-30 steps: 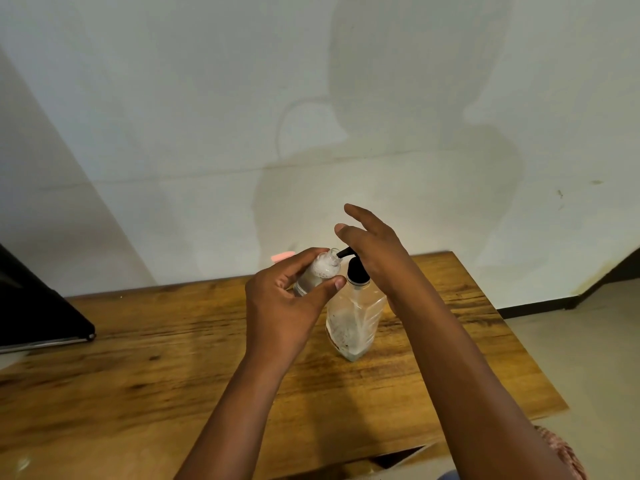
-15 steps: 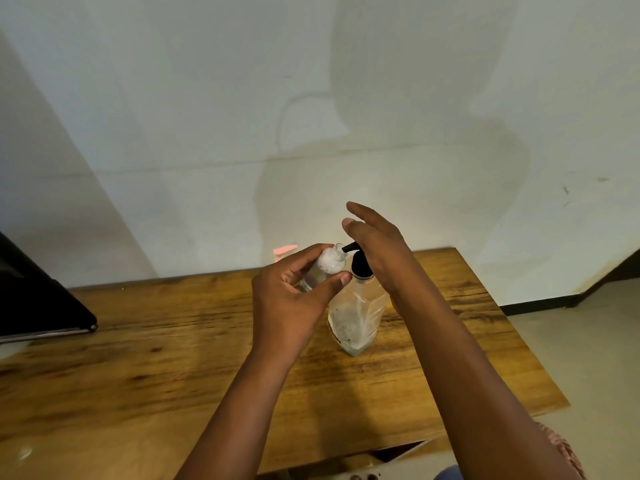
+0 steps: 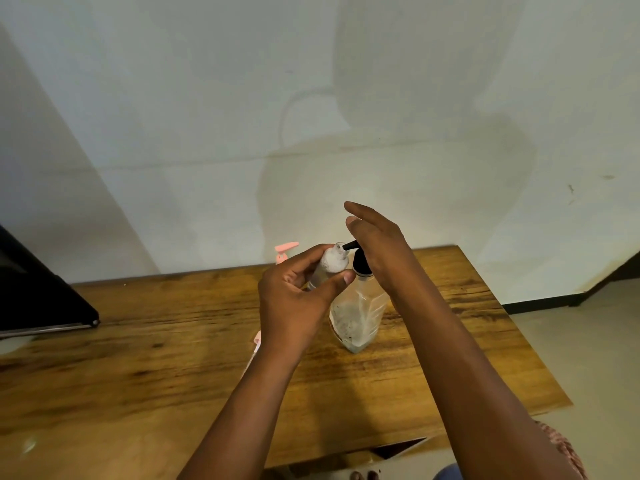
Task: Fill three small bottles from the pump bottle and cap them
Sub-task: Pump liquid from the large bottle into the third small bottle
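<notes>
- A person's left hand (image 3: 294, 306) holds a small bottle (image 3: 329, 266) tilted above the wooden tabletop (image 3: 138, 358), thumb and fingers closed in a firm grip around its body, its open mouth raised to the black spout.
- The small bottle looks clear, with pale, whitish contents showing near its neck.
- The right hand (image 3: 377, 247) rests palm-down on the black pump head of the pump bottle (image 3: 358, 317), fingers loosely extended rather than curled; its grip is open, pressing on top and clasping nothing.
- The pump bottle stands upright on the tabletop just right of the left hand, clear-walled and seemingly low on liquid.
- A pink pump top (image 3: 285, 251) pokes up behind the left hand, near the tabletop's far edge; the container below it is hidden.
- A dark flat object (image 3: 41, 299) sits at the far left of the tabletop.
- A plain pale wall (image 3: 207, 98) carries the person's shadow.
</notes>
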